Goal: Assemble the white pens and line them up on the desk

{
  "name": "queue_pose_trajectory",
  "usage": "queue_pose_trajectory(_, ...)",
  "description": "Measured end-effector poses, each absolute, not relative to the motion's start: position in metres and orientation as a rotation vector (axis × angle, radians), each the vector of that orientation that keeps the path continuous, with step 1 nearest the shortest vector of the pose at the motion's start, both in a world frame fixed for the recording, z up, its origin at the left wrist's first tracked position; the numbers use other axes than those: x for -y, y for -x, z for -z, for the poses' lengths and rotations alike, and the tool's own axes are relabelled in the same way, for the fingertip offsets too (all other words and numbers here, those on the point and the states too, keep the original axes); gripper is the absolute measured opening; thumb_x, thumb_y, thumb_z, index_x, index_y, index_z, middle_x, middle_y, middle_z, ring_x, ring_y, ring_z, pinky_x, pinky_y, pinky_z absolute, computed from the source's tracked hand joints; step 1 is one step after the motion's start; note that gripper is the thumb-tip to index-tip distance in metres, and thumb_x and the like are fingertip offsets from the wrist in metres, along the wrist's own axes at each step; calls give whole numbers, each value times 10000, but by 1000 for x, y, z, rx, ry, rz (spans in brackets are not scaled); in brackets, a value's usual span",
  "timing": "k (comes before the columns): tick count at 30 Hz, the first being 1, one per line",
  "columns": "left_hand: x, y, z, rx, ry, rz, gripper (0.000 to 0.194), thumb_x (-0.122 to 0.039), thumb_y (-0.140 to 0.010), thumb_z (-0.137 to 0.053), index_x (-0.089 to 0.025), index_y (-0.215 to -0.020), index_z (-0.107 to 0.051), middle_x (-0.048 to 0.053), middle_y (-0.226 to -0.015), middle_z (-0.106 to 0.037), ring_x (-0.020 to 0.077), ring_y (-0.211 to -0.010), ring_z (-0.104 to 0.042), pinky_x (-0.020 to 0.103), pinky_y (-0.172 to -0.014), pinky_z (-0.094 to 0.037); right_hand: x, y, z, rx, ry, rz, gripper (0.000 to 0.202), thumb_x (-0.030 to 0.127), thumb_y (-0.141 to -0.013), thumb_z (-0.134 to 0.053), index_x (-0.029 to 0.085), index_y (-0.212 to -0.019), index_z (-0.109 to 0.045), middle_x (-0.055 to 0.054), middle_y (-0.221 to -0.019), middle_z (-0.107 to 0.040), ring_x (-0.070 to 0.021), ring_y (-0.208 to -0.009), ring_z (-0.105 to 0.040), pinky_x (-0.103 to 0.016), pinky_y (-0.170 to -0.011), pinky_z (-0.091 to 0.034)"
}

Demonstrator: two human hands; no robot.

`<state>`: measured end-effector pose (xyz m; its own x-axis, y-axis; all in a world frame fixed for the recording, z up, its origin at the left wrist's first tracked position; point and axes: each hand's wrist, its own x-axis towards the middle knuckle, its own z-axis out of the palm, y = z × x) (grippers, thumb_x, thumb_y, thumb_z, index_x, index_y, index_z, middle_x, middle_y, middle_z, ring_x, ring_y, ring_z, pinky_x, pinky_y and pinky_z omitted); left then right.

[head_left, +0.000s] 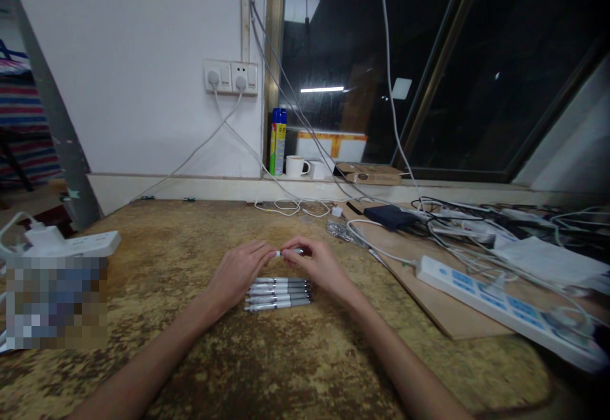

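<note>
**Worn table [162, 255] under a dark window [352, 58], a pen [278, 253] held crosswise**

Past our hands, a white wall [143, 58] meets the window, and a sill carries a spray can [277, 143] and a mug [295, 166]. We have the pen pinched at the fingertips of both hands, left hand [243, 269] on one side and right hand [318, 266] on the other; our fingers hide most of it. Its long axis runs from hand to hand, left to right. Just on our side of it, between the hands, a row of pens [281, 294] lies on the table, side by side, nearly parallel to the held one. Neither hand is plainly nearer the row; we cannot tell whether the left touches its ends. Well off to the right hand's side lie a board [441, 318] and a power strip [476, 299].
</note>
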<state>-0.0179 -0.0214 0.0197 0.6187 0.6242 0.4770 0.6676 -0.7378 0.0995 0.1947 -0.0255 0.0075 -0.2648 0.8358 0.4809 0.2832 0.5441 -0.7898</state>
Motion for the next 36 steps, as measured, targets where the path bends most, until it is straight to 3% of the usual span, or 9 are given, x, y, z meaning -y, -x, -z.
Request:
queue_pose_trajectory(4, 20, 18, -17, 1148, 2791, 734, 282, -272, -1029, -388, -198, -1062, -658, 56, -1012, -697, 191, -897, -635, 286, -778, -477, 26, -198, -12, 1823, 877, -618, 210, 360, -862, -689, 207, -998, -738, -43, -963, -762, -191, -886, -707, -309, -811, -546)
queue_pose_trajectory(10, 19, 18, -16, 1232, 2836, 756, 304, -263, -1027, -366, -200, -907, -638, 32, -876, -685, 184, -802, -631, 269, -707, -444, 29, -200, -15, 1870, 882, -498, 122, 320, -845, -705, 211, -893, -732, -29, -872, -753, -188, -815, -692, -298, -765, -528)
queue_pose_trajectory(14, 17, 21, -17, 1307, 2890, 759, 333, -273, -1020, -360, -193, -907, -663, 28, -805, -695, 179, -717, -628, 267, -678, -453, 25, -205, -13, 1867, 905, -434, 115, 316, -811, -733, 213, -861, -737, -33, -845, -747, -200, -800, -684, -321, -779, -526)
queue_pose_trajectory(19, 14, 24, -18, 1186, 3013, 1047, 345, -298, -1024, -372, -257, -1242, -636, 38, -1178, -715, 199, -1052, -655, 322, -928, -496, 16, -205, -5, 1717, 863, -692, 203, 347, -829, -704, 197, -959, -744, -66, -1000, -755, -212, -921, -698, -354, -875, -538)
queue_pose_trajectory(21, 14, 24, -18, 1148, 3045, 1111, 354, -311, -1028, -375, -264, -1277, -621, 41, -1270, -682, 202, -1140, -627, 344, -994, -477, 14, -204, -2, 1656, 870, -770, 223, 361, -846, -683, 198, -987, -738, -64, -1011, -755, -206, -923, -699, -351, -879, -538)
queue_pose_trajectory(29, 5, 30, -17, 1192, 2951, 1145, 319, -397, -1007, -448, -233, -1153, -680, 48, -1172, -703, 216, -1093, -637, 345, -983, -472, 10, -210, -3, 1477, 935, -824, 265, 418, -856, -655, 187, -981, -696, -58, -844, -740, -208, -822, -700, -350, -823, -550)
queue_pose_trajectory(36, 2, 34, -19, 1215, 2886, 1127, 284, -372, -1001, -465, -240, -1121, -687, 42, -1126, -692, 213, -1061, -638, 333, -958, -470, 3, -213, 6, 1367, 942, -755, 232, 395, -857, -628, 179, -919, -689, -70, -888, -728, -214, -832, -703, -362, -848, -543)
